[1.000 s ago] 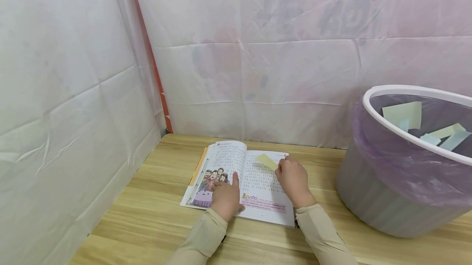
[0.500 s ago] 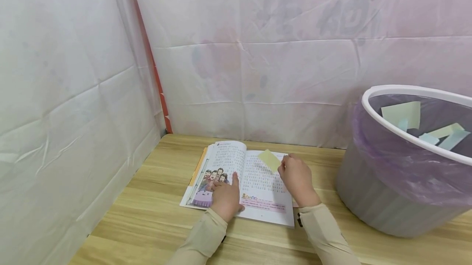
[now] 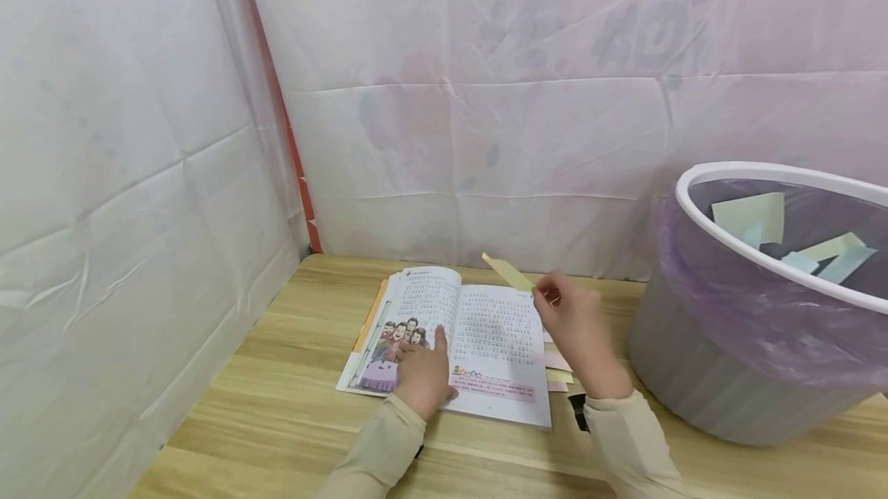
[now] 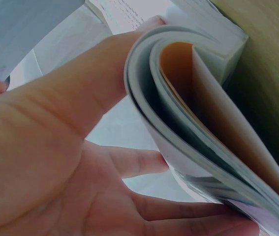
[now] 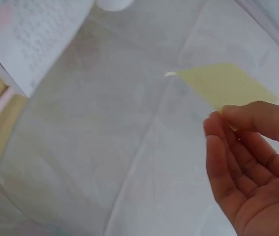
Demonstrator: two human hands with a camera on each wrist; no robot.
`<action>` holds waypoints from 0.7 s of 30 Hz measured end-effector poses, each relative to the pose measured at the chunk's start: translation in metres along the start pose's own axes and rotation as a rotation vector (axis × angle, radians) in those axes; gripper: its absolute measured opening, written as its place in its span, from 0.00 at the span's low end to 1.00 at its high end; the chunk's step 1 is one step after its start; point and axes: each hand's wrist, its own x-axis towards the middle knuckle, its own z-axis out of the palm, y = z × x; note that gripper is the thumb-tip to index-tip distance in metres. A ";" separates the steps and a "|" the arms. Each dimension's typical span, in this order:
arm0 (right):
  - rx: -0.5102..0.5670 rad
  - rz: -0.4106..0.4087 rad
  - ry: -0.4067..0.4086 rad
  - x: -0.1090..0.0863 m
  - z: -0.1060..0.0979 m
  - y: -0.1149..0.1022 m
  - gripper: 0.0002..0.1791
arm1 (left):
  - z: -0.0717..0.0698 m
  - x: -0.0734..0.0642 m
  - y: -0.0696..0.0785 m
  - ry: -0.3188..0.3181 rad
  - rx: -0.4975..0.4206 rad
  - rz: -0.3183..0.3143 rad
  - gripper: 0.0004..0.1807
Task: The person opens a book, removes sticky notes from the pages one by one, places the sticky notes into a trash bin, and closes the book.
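An open book (image 3: pixel 489 329) lies on the wooden table, printed text on both pages and a drawing of people on the left one. My left hand (image 3: pixel 423 375) rests on the left page near the spine, its fingers spread. The left wrist view shows that hand (image 4: pixel 60 172) with its thumb and extended fingers against the curved pages (image 4: pixel 178 137). Above the book's upper right corner, my right hand (image 3: pixel 572 321) pinches a yellow sticky note (image 3: pixel 509 274) between thumb and fingertips. In the right wrist view the note (image 5: pixel 225 83) is off the page, one end slightly curled.
Pink and yellow sticky tabs (image 3: pixel 558 364) stick out past the book's right edge. To the right stands a grey trash bin (image 3: pixel 708 360) with a purple liner and white rim, several paper notes (image 3: pixel 749 215) inside. White sheeting (image 3: pixel 555 136) hangs behind and at left.
The yellow sticky note has come up off the right page. My right hand has moved right with it, uncovering tabs at the book's edge. The left hand has stayed in place.
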 end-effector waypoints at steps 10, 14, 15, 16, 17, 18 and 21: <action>0.153 -0.248 0.532 0.008 -0.058 -0.027 0.09 | 0.000 -0.001 -0.001 0.013 0.023 0.010 0.55; 0.199 -0.176 0.850 0.011 -0.078 -0.040 0.07 | 0.000 -0.003 -0.001 0.014 0.016 0.010 0.54; 0.186 -0.146 0.921 0.011 -0.084 -0.042 0.07 | -0.001 -0.004 -0.001 0.015 0.015 0.010 0.54; 0.168 -0.113 0.980 0.011 -0.089 -0.042 0.05 | -0.001 -0.004 -0.001 0.016 0.011 0.009 0.54; 0.171 -0.077 1.032 0.010 -0.095 -0.041 0.04 | -0.001 -0.004 -0.001 0.018 0.011 0.009 0.54; 0.215 -0.044 1.073 0.008 -0.101 -0.039 0.04 | -0.001 -0.004 -0.001 0.020 0.009 0.007 0.54; 0.317 0.062 1.159 0.003 -0.118 -0.029 0.10 | -0.002 -0.005 -0.002 0.021 -0.003 0.003 0.54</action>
